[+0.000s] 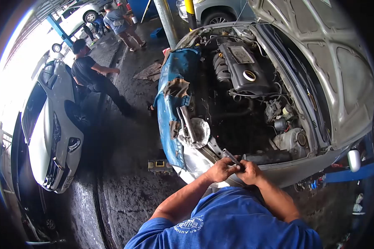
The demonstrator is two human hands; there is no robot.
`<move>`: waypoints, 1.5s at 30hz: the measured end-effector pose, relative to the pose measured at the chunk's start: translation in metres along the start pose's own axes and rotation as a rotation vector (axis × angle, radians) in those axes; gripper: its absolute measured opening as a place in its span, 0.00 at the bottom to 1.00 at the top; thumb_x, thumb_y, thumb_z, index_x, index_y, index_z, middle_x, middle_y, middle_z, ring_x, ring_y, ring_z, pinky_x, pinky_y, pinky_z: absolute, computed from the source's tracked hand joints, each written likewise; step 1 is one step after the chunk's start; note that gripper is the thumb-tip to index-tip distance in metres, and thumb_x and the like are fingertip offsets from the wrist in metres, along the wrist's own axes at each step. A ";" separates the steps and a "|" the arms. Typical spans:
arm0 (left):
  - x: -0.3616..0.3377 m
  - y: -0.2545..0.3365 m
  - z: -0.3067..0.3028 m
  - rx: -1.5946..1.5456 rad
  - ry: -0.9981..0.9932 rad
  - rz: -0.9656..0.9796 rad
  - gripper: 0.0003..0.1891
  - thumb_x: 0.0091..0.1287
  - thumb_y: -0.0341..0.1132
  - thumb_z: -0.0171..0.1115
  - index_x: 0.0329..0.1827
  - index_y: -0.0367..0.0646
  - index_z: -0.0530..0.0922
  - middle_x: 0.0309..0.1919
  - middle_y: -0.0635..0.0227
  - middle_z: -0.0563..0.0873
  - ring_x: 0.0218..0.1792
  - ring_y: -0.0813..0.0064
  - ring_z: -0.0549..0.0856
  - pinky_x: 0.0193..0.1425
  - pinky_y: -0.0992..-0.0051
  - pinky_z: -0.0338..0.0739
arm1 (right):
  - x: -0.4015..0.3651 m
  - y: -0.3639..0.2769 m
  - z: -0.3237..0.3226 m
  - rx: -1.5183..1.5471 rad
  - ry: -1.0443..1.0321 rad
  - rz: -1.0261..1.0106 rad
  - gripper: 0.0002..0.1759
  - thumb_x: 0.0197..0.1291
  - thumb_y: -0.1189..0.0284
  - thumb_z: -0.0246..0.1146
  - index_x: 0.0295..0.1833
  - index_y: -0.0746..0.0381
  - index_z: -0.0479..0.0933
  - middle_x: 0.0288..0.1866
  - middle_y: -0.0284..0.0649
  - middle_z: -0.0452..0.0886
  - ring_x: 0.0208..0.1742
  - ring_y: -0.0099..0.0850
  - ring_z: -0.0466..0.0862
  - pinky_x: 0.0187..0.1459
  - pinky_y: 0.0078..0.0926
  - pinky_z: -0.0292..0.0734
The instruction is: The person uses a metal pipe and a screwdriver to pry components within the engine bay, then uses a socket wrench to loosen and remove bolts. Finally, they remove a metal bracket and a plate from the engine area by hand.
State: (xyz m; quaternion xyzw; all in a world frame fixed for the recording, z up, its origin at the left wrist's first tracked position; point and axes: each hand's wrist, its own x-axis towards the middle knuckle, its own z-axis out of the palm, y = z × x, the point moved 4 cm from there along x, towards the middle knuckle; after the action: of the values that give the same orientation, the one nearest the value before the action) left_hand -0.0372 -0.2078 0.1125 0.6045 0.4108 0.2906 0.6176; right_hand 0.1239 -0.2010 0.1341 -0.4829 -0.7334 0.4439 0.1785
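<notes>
My left hand [222, 169] and my right hand [250, 172] are close together at the car's fender edge. Between them they grip a slim, shiny metal tool [230, 155] that looks like a socket extension; its lower end is hidden by my fingers. Just beyond lies a stained white rag [201, 129], with a long metal tool [188, 123] resting partly over it. A blue fender cover [167, 118] drapes the front of the car. The engine [245, 68] sits exposed under the raised hood [334, 54].
A silver car [54, 124] stands to the left. A person in dark clothes [93, 72] walks between the cars, and another person [119, 27] is farther back. A toolbox-like case [159, 166] lies on the floor. A metal post [166, 23] rises beyond the front end.
</notes>
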 end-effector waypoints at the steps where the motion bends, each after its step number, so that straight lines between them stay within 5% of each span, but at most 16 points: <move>1: 0.005 -0.005 0.001 -0.046 -0.033 0.064 0.21 0.74 0.41 0.61 0.62 0.37 0.77 0.68 0.53 0.74 0.67 0.61 0.74 0.71 0.64 0.69 | 0.001 -0.008 -0.002 -0.002 0.010 -0.004 0.12 0.51 0.71 0.65 0.41 0.64 0.79 0.33 0.51 0.85 0.37 0.46 0.88 0.38 0.38 0.80; 4: 0.009 -0.005 -0.002 -0.069 -0.065 0.150 0.20 0.76 0.40 0.57 0.64 0.36 0.77 0.69 0.54 0.73 0.67 0.63 0.74 0.70 0.64 0.69 | 0.005 -0.016 -0.002 0.073 0.004 -0.062 0.20 0.53 0.73 0.64 0.53 0.64 0.79 0.41 0.53 0.86 0.45 0.47 0.88 0.44 0.38 0.82; 8: 0.006 0.006 0.000 -0.386 -0.054 0.047 0.20 0.77 0.41 0.57 0.64 0.38 0.77 0.59 0.63 0.82 0.59 0.76 0.77 0.65 0.73 0.71 | 0.009 -0.033 -0.007 0.110 0.135 -0.282 0.16 0.54 0.72 0.64 0.50 0.63 0.79 0.39 0.49 0.86 0.42 0.46 0.87 0.42 0.38 0.81; 13: 0.013 0.023 -0.016 -0.463 0.024 0.268 0.20 0.77 0.41 0.56 0.64 0.35 0.76 0.54 0.64 0.85 0.56 0.75 0.80 0.64 0.72 0.72 | 0.003 0.002 -0.004 -0.067 0.109 -0.134 0.09 0.55 0.68 0.66 0.39 0.62 0.80 0.33 0.47 0.85 0.36 0.48 0.87 0.37 0.41 0.79; 15: 0.013 0.032 -0.028 -0.550 0.077 0.260 0.18 0.77 0.40 0.55 0.59 0.34 0.79 0.57 0.57 0.84 0.58 0.68 0.81 0.66 0.68 0.72 | -0.001 0.009 -0.004 -0.057 0.118 -0.035 0.10 0.55 0.67 0.66 0.37 0.62 0.79 0.32 0.47 0.85 0.35 0.47 0.86 0.36 0.40 0.79; 17: 0.016 0.022 -0.038 -0.630 0.164 0.272 0.17 0.78 0.40 0.55 0.60 0.36 0.77 0.50 0.65 0.86 0.53 0.74 0.82 0.62 0.72 0.73 | -0.002 0.024 0.000 -0.030 0.102 0.011 0.10 0.55 0.67 0.67 0.38 0.62 0.79 0.32 0.48 0.85 0.36 0.47 0.87 0.37 0.40 0.79; 18: 0.009 0.037 -0.049 -0.554 0.262 0.137 0.17 0.78 0.40 0.55 0.59 0.37 0.77 0.45 0.67 0.85 0.49 0.75 0.82 0.58 0.73 0.74 | -0.007 0.034 0.003 -0.005 0.086 0.058 0.10 0.55 0.67 0.67 0.38 0.62 0.79 0.33 0.49 0.85 0.37 0.47 0.87 0.38 0.39 0.79; 20: 0.011 0.042 -0.071 -0.190 0.427 0.241 0.18 0.76 0.44 0.57 0.59 0.38 0.78 0.39 0.70 0.83 0.41 0.79 0.79 0.49 0.75 0.73 | -0.011 0.037 -0.004 -0.019 0.157 0.106 0.12 0.54 0.67 0.67 0.40 0.62 0.80 0.35 0.51 0.85 0.40 0.45 0.87 0.41 0.38 0.79; 22: 0.016 0.031 -0.092 0.109 0.589 0.195 0.15 0.76 0.44 0.58 0.44 0.39 0.80 0.24 0.75 0.76 0.28 0.79 0.74 0.33 0.75 0.70 | -0.014 0.048 -0.011 0.156 0.251 0.222 0.11 0.57 0.68 0.65 0.39 0.65 0.81 0.33 0.42 0.85 0.36 0.29 0.83 0.41 0.31 0.77; 23: 0.022 0.006 -0.097 -0.145 0.541 -0.054 0.15 0.76 0.42 0.57 0.39 0.38 0.78 0.21 0.76 0.73 0.24 0.80 0.71 0.28 0.74 0.67 | -0.016 0.043 -0.020 0.316 0.362 0.138 0.09 0.58 0.69 0.64 0.39 0.64 0.80 0.32 0.37 0.84 0.34 0.26 0.81 0.39 0.28 0.76; 25: 0.027 -0.015 -0.107 -0.063 0.553 -0.056 0.12 0.76 0.37 0.57 0.39 0.37 0.78 0.22 0.77 0.73 0.24 0.83 0.69 0.28 0.77 0.66 | -0.018 0.041 -0.034 0.515 0.424 0.123 0.08 0.58 0.72 0.64 0.41 0.62 0.76 0.33 0.34 0.81 0.34 0.24 0.81 0.39 0.25 0.77; 27: 0.025 -0.017 -0.104 0.033 0.535 -0.086 0.15 0.76 0.39 0.57 0.51 0.33 0.81 0.28 0.70 0.83 0.31 0.81 0.77 0.37 0.76 0.72 | -0.017 0.043 -0.043 0.775 0.444 0.045 0.08 0.60 0.79 0.64 0.45 0.61 0.75 0.36 0.36 0.81 0.35 0.26 0.83 0.39 0.25 0.79; 32: 0.023 -0.042 -0.100 0.372 0.489 -0.196 0.17 0.70 0.41 0.60 0.53 0.37 0.82 0.37 0.55 0.88 0.39 0.63 0.85 0.48 0.67 0.77 | -0.015 0.042 -0.055 0.970 0.506 0.015 0.10 0.60 0.84 0.63 0.45 0.61 0.75 0.37 0.37 0.82 0.36 0.24 0.83 0.38 0.22 0.81; 37: 0.034 -0.060 -0.094 0.539 0.400 -0.345 0.18 0.68 0.41 0.58 0.53 0.38 0.81 0.44 0.46 0.86 0.47 0.48 0.86 0.54 0.57 0.77 | -0.014 0.054 -0.054 0.960 0.510 -0.024 0.10 0.59 0.83 0.66 0.45 0.61 0.76 0.37 0.35 0.82 0.35 0.23 0.83 0.39 0.22 0.80; 41: 0.044 -0.069 -0.080 0.497 0.386 -0.374 0.19 0.68 0.42 0.60 0.55 0.38 0.80 0.47 0.42 0.86 0.53 0.45 0.84 0.57 0.54 0.76 | -0.017 0.064 -0.062 0.794 0.534 0.053 0.07 0.62 0.81 0.65 0.43 0.61 0.77 0.35 0.34 0.82 0.35 0.21 0.83 0.38 0.21 0.81; 45: 0.067 -0.079 -0.082 0.411 0.481 -0.431 0.17 0.69 0.40 0.60 0.53 0.37 0.80 0.39 0.49 0.88 0.41 0.53 0.87 0.48 0.59 0.79 | -0.023 0.093 -0.072 0.775 0.561 0.113 0.05 0.64 0.78 0.63 0.45 0.60 0.77 0.34 0.34 0.82 0.34 0.21 0.83 0.38 0.21 0.81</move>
State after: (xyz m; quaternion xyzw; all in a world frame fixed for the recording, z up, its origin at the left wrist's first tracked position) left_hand -0.0852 -0.1170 0.0293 0.5302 0.7112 0.1993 0.4163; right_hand 0.2359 -0.1737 0.1009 -0.5211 -0.4101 0.5463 0.5117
